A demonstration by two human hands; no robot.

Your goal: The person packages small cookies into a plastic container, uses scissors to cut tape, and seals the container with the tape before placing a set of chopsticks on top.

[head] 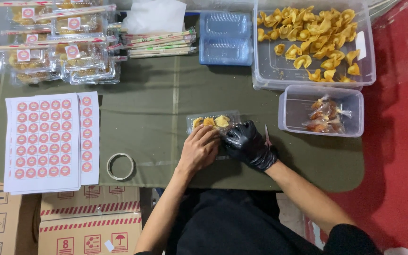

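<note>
table (166, 104), green cloth | sticker sheets (48, 141) | tape roll (120, 166) | tubs (320, 111)

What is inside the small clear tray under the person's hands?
The clear tray shows yellow fried pieces along its far side. The left hand and gloved right hand cover its near part.

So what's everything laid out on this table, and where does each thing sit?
small clear tray: one, yellow dumplings inside, centre, under both hands
big clear tub: one, holds yellow dumplings, far right
small clear tub: one, holds sauce packets, right
empty trays: a stack, bluish-clear, far centre
chopsticks: a bundle, paper-wrapped, far centre
packed trays: several, stickered, far left
sticker sheets: a pile, white with red rounds, left
tape roll: one, near edge
left hand: bare
right hand: black glove
</note>
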